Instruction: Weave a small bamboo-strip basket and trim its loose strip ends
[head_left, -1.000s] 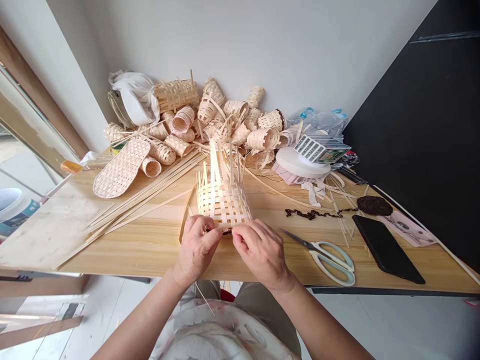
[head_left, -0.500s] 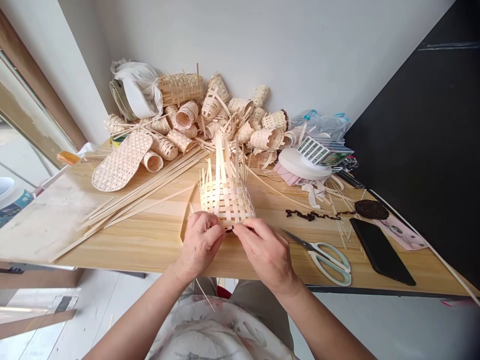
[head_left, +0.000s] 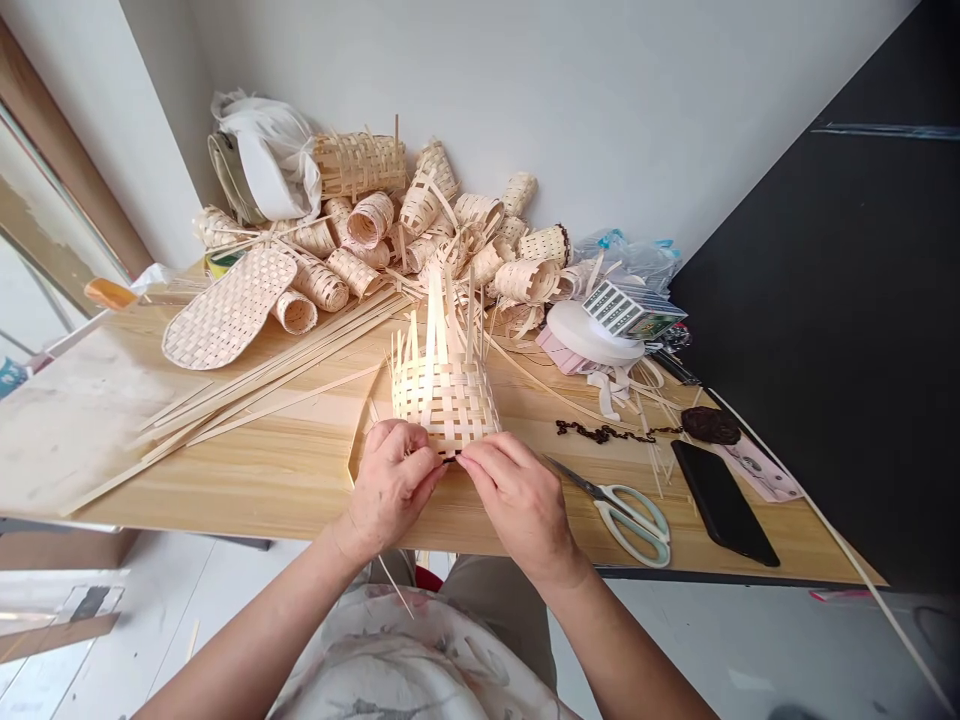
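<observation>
A half-woven basket (head_left: 444, 395) of pale flat strips lies on the table in front of me, its loose strip ends pointing away. My left hand (head_left: 391, 485) is closed at its near left edge, thumb and fingers pressed together. My right hand (head_left: 521, 500) pinches at the near right edge. A short piece of dark cord (head_left: 451, 458) shows between the fingertips of both hands, along the basket's near edge. Its ends are hidden by the fingers. A thin pale strip hangs below my left wrist.
Scissors (head_left: 626, 515) lie right of my right hand, beside a black phone (head_left: 726, 503). A dark braided trim (head_left: 607, 432) stretches behind them. Woven tubes (head_left: 371, 220) are piled against the wall, with long strips (head_left: 277, 375) at left and a white tape roll (head_left: 592, 333) at right.
The view has shifted, so the table and its things sit further left. Both hands remain at the basket's near edge; slightly more dark cord shows between the fingertips.
</observation>
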